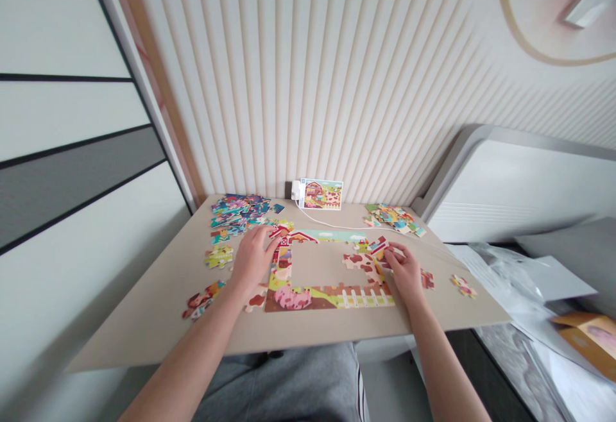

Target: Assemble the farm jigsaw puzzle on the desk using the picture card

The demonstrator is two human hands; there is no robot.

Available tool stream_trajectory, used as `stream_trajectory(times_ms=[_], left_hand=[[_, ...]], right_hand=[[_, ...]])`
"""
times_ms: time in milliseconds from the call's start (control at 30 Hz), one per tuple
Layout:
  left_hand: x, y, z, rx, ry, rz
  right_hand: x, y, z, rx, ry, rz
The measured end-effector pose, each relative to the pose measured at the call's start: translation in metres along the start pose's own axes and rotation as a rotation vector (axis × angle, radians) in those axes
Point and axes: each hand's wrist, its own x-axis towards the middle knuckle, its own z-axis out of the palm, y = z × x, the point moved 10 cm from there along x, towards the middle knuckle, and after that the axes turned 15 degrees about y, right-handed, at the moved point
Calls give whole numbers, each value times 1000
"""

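A jigsaw puzzle of a farm scene [332, 305] lies partly assembled on the table, its border joined around a bare middle. My left hand [251, 258] is at its upper left corner, fingers closed on a red puzzle piece [279, 232]; whether that piece is lifted or lies in the frame I cannot tell. My right hand [404, 267] pinches another puzzle piece [379, 245], red and white, over the right side of the border. Below that piece, joined cow-patterned pieces [359, 261] reach into the bare middle.
A picture card [321, 194] leans against the ribbed wall beside a white plug with a cable [327, 224]. Piles of loose pieces lie at back left [235, 211] and back right [397, 218]. More pieces [219, 255] lie left; one cluster [463, 285] lies far right.
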Motion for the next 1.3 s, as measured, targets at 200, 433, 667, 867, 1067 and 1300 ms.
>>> stream_trajectory(times_ms=[200, 433, 667, 867, 1067, 1300], left_hand=[[0, 2, 0, -15, -5, 4], [-1, 2, 1, -13, 1, 9], [-2, 3, 2, -22, -19, 13], [-2, 4, 3, -19, -25, 21], [-2, 5, 4, -22, -22, 36], [-3, 3, 5, -16, -23, 28]], right_hand=[[-3, -1, 2, -21, -13, 34], [-4, 3, 5, -29, -51, 48], [-6, 5, 6, -20, -70, 62], [-7, 6, 9, -5, -98, 61], [-7, 7, 9, -15, -93, 57], [-7, 6, 10, -25, -80, 65]])
